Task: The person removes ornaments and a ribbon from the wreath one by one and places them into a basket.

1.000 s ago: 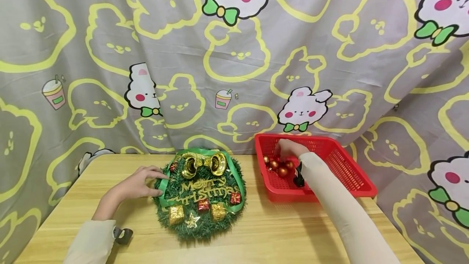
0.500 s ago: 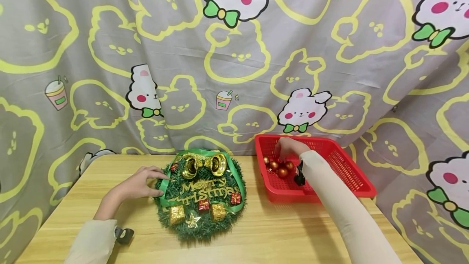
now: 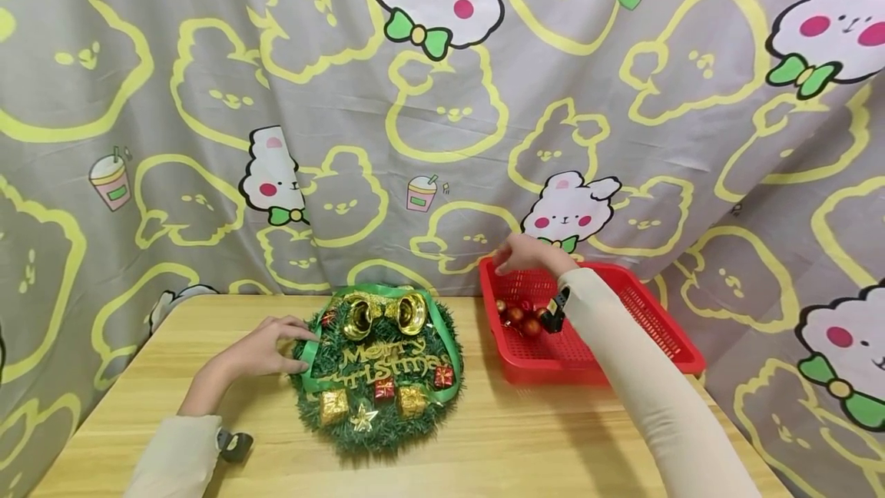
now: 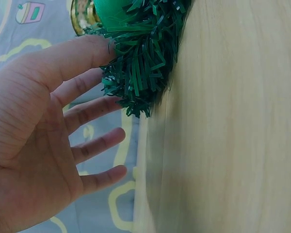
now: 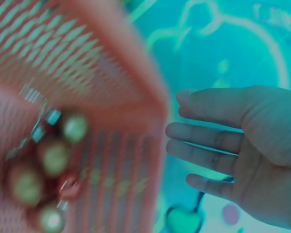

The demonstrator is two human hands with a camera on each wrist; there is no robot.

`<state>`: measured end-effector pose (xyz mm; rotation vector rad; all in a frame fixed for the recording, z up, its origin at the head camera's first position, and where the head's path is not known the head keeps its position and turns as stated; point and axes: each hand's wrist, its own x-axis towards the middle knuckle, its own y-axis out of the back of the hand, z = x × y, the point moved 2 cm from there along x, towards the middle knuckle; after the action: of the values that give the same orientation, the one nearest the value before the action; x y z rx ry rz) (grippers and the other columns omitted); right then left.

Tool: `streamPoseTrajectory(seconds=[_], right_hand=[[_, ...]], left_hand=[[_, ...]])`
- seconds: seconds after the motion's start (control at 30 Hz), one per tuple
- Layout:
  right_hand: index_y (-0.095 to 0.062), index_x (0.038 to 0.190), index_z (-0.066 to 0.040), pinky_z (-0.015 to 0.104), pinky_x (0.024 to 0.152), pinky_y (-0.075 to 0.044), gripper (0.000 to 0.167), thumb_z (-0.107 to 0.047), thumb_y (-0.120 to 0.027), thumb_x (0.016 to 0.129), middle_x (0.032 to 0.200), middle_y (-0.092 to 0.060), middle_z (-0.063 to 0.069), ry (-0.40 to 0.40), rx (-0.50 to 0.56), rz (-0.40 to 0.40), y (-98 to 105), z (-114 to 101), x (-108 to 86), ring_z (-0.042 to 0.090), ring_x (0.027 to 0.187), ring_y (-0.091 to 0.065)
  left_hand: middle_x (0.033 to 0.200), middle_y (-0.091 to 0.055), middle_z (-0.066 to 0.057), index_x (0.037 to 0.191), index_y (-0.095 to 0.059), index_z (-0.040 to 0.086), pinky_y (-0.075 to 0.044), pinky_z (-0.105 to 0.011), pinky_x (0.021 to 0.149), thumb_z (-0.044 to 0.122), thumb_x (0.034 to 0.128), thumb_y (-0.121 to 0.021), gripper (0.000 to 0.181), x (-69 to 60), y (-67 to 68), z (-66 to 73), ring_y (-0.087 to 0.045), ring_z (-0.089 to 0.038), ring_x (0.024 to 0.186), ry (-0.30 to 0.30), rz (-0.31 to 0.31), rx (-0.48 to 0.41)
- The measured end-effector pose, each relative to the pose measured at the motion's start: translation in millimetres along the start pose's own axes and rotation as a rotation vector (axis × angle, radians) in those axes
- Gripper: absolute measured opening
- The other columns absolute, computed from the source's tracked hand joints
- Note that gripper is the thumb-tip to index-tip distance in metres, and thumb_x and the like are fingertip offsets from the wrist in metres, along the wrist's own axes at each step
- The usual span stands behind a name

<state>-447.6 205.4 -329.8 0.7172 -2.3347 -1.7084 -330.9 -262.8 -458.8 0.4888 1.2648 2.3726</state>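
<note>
A green Christmas wreath [image 3: 429,340] lies on the table, bearing golden bells [image 3: 411,315], a green ribbon, "Merry Christmas" lettering, small gift boxes and a gold star. At its left edge rests my left hand [image 3: 266,348]; in the left wrist view the thumb touches the green tinsel and the other fingers spread fairly straight. My right hand [image 3: 528,254] is raised over the back left corner of the red basket [image 3: 553,371]. Its fingers [image 5: 203,155] look straight in the right wrist view, with nothing visible between them. Several shiny red-brown baubles [image 3: 531,327] lie inside the basket.
The wooden table [image 3: 484,444] carries the wreath left of centre and the basket at the right. A grey patterned curtain [image 3: 332,114] hangs close behind both. Shiny clear and red bits [image 5: 70,187] lie among the baubles, blurred.
My right hand has lifted up and slightly left from among the baubles to above the basket's rim. The left hand and the wreath stay in place.
</note>
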Motion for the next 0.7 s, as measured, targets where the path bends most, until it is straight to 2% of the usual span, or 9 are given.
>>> streamPoseTrajectory(seconds=[0.07,0.23,0.47,0.6,0.7], right_hand=[[-0.074,0.116,0.002,0.044,0.096,-0.057,0.027,-0.012,-0.073,0.094,0.118,-0.074,0.018,0.062,0.019,0.014,6.1,-15.4,1.9,0.028,0.108,-0.069],[-0.073,0.12,0.001,0.04,0.096,-0.058,0.029,-0.013,-0.072,0.094,0.117,-0.076,0.014,0.128,0.068,0.032,12.2,-51.0,10.2,0.024,0.107,-0.071],[-0.073,0.123,-0.003,0.034,0.091,-0.059,0.031,-0.017,-0.071,0.096,0.118,-0.076,0.01,0.181,0.185,0.012,-0.1,-87.5,34.4,0.02,0.105,-0.072],[-0.071,0.127,-0.003,0.035,0.096,-0.058,0.034,-0.021,-0.07,0.098,0.126,-0.073,0.011,0.214,0.227,-0.002,-9.6,-106.5,46.7,0.022,0.112,-0.071],[-0.07,0.129,-0.005,0.038,0.1,-0.056,0.034,-0.021,-0.067,0.099,0.131,-0.07,0.013,0.201,0.273,-0.023,-16.8,-118.6,54.6,0.023,0.115,-0.069]], left_hand=[[0.14,-0.055,-0.027,0.125,-0.072,0.012,-0.041,-0.075,0.097,0.032,0.0803,-0.085,0.05,-0.3,-0.3,-1.1,-0.045,-0.05,0.124,0.001,0.001,0.003],[0.14,-0.055,-0.026,0.125,-0.072,0.014,-0.041,-0.074,0.098,0.033,0.0806,-0.085,0.05,0.0,-0.8,-2.9,-0.046,-0.049,0.124,-0.004,0.004,0.009],[0.14,-0.054,-0.028,0.126,-0.071,0.013,-0.042,-0.074,0.098,0.032,0.082,-0.084,0.049,-0.8,-0.8,-3.3,-0.045,-0.05,0.125,-0.008,-0.001,-0.001],[0.141,-0.054,-0.027,0.126,-0.071,0.013,-0.042,-0.074,0.098,0.032,0.082,-0.084,0.05,-1.3,-0.5,-2.8,-0.045,-0.05,0.125,-0.008,-0.001,0.0],[0.14,-0.054,-0.027,0.125,-0.072,0.013,-0.042,-0.074,0.098,0.032,0.0816,-0.084,0.049,-1.1,-0.5,-2.9,-0.045,-0.049,0.125,-0.004,-0.001,0.001]])
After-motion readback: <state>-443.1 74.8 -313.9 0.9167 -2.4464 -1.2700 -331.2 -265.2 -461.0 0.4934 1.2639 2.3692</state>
